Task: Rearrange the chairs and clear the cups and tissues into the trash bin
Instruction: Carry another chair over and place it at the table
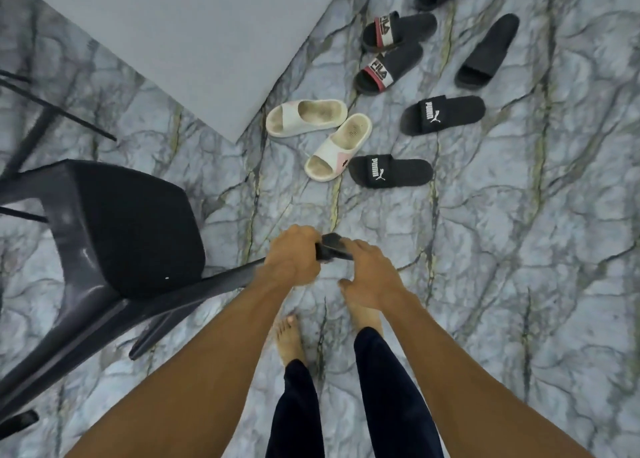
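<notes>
Both hands were on the dark chair (128,222), tipped at an angle on the left with its black seat facing up at the camera. The left hand (291,260) had its grip closed tight round a slim bar of the chair; leg or back rail, hard to tell. The right hand (367,274) curled its fingers over that bar's end, thumb loose below. Bare feet (289,336) stood on the marbled floor (519,250). Ahead lay slippers: a white pair (306,118), black Puma slides (441,115), a Fila pair (398,32). A grey mat (173,42) filled the upper left.
</notes>
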A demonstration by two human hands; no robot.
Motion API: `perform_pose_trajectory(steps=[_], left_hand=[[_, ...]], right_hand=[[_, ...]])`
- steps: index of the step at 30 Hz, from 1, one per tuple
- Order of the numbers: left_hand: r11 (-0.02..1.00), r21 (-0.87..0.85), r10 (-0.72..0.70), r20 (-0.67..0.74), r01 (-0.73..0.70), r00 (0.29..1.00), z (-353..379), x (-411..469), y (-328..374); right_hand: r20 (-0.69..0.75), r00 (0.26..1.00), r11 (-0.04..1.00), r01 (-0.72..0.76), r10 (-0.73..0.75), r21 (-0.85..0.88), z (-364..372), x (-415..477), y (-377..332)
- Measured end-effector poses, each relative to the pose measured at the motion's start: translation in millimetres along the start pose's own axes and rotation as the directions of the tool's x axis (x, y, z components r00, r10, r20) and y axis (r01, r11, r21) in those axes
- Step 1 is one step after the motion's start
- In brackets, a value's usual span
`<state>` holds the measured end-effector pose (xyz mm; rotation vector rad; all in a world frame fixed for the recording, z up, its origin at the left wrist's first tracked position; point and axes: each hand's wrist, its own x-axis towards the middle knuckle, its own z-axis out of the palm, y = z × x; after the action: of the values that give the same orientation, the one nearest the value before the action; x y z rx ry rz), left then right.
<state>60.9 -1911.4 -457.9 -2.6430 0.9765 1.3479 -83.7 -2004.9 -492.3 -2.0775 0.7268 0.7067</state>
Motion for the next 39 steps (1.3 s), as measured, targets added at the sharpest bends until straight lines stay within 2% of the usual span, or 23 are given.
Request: perform_pose_trajectory(steps=[3, 7, 9, 11, 14, 16, 18, 20, 22, 23, 25, 29, 31, 34, 37, 39], left_hand=[[0.990, -0.137, 0.013, -0.094, -0.025, 0.996, -66.2, -60.0, -17.9], [0.972, -0.233, -0.010, -0.216, -0.042, 0.976, -167.8, -162.8, -50.0], [0.960, -0.273, -0.014, -0.289, -0.069, 0.957, -212.0, -225.1, -76.3], [0.944, -0.316, -0.019, -0.330, -0.091, 0.944, -250.7, -291.0, -110.0], [0.906, -0.414, -0.102, -0.422, -0.091, 0.901, -292.1, -394.9, -169.6], [0.883, -0.467, -0.219, -0.503, -0.050, 0.836, -304.2, -454.4, -212.7], [0.903, -0.429, -0.321, -0.610, 0.040, 0.724, -298.9, -498.9, -248.1], [0.951, -0.255, -0.309, -0.719, 0.177, 0.623, -277.4, -525.8, -270.8], [0.948, -0.072, -0.243, -0.790, 0.309, 0.563, -252.1, -539.4, -284.4], [0.939, -0.047, -0.234, -0.811, 0.339, 0.537, -242.6, -545.8, -291.8], [0.925, -0.089, -0.280, -0.818, 0.370, 0.503, -232.1, -562.9, -315.9], [0.931, -0.151, -0.324, -0.759, 0.332, 0.564, -217.8, -601.3, -376.9], [0.937, -0.173, -0.324, -0.758, 0.305, 0.565, -212.5, -610.0, -397.2], [0.942, -0.174, -0.306, -0.799, 0.289, 0.517, -209.8, -616.2, -418.0], [0.943, -0.133, -0.265, -0.853, 0.304, 0.449, -210.5, -614.6, -429.1], [0.938, -0.134, -0.282, -0.833, 0.320, 0.476, -221.3, -613.8, -434.5]], right_hand=[[-0.011, 0.993, 0.993, 0.118, -0.118, -0.013, -26.6, -19.7, -49.9], [-0.174, 0.940, 0.955, 0.283, -0.294, -0.083, -72.2, -48.7, -128.9], [-0.210, 0.907, 0.931, 0.353, -0.365, -0.093, -92.1, -64.2, -171.5], [-0.273, 0.858, 0.900, 0.412, -0.435, -0.140, -109.6, -80.2, -218.9], [-0.378, 0.728, 0.818, 0.538, -0.572, -0.203, -128.2, -111.2, -308.3], [-0.362, 0.643, 0.737, 0.608, -0.675, -0.293, -130.7, -135.1, -379.5], [-0.298, 0.547, 0.623, 0.678, -0.782, -0.391, -120.5, -160.8, -448.6], [-0.230, 0.485, 0.533, 0.706, -0.844, -0.466, -99.4, -184.1, -507.4], [-0.137, 0.433, 0.435, 0.727, -0.891, -0.531, -69.5, -202.3, -554.0], [-0.084, 0.418, 0.392, 0.739, -0.905, -0.548, -53.0, -209.9, -573.7], [-0.024, 0.402, 0.344, 0.750, -0.915, -0.565, -22.6, -222.2, -607.9], [0.052, 0.436, 0.318, 0.728, -0.898, -0.607, 13.5, -236.9, -660.9], [0.062, 0.455, 0.329, 0.725, -0.888, -0.605, 20.8, -234.0, -677.3], [0.110, 0.451, 0.278, 0.704, -0.886, -0.653, 19.6, -217.4, -692.9], [0.100, 0.470, 0.298, 0.696, -0.877, -0.654, 12.3, -200.8, -706.9], [0.106, 0.453, 0.296, 0.724, -0.885, -0.623, 8.5, -193.5, -713.1]])
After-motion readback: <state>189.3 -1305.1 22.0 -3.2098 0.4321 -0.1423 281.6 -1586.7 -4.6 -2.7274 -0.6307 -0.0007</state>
